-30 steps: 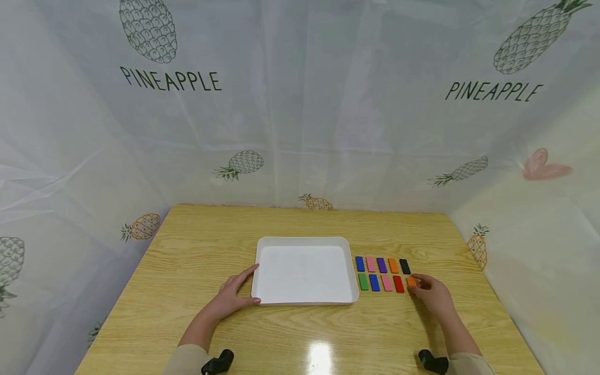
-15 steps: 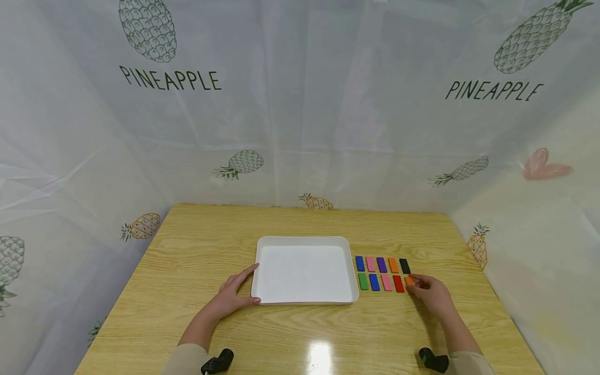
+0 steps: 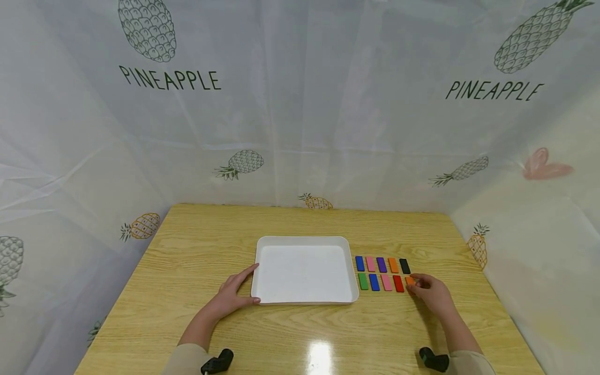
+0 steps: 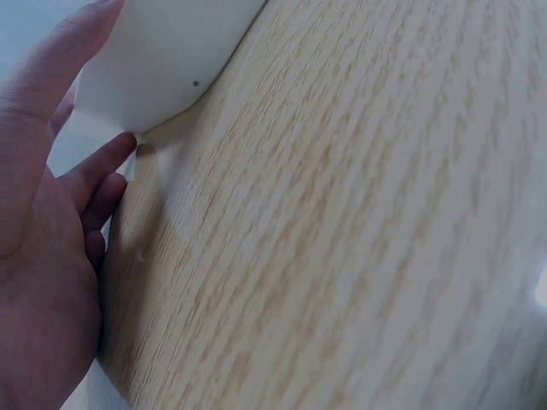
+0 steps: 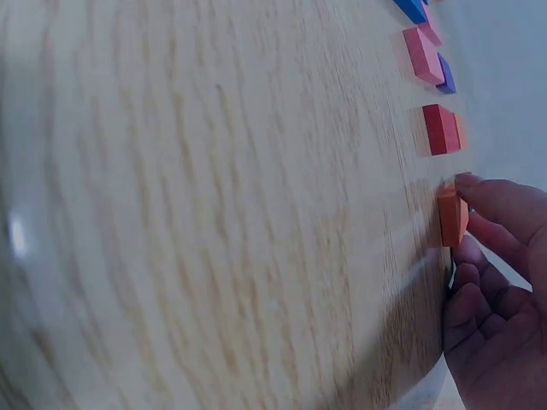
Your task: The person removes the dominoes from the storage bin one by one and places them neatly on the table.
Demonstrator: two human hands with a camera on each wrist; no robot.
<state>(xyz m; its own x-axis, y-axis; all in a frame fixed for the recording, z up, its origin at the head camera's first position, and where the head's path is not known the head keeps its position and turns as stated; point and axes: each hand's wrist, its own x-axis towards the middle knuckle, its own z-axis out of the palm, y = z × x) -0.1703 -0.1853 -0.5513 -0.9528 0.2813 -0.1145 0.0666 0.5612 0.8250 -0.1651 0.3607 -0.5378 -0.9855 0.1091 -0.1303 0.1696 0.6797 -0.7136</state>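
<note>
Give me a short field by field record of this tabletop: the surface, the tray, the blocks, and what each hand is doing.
Surface: wooden table
Tray: white tray, nothing in it
Blocks: two rows of coloured blocks right of the tray
Left hand: left hand rests on the table, fingers against the tray's left rim
Right hand: right hand pinches the orange block at the right end of the near row, beside the red block

Bright, even light fills the scene. An overhead lamp leaves a white glare spot on the glossy pale wooden table (image 3: 320, 357) near its front edge. Shadows are faint and soft. The head view bows straight lines at its edges; both wrist views are blurred and skewed.
</note>
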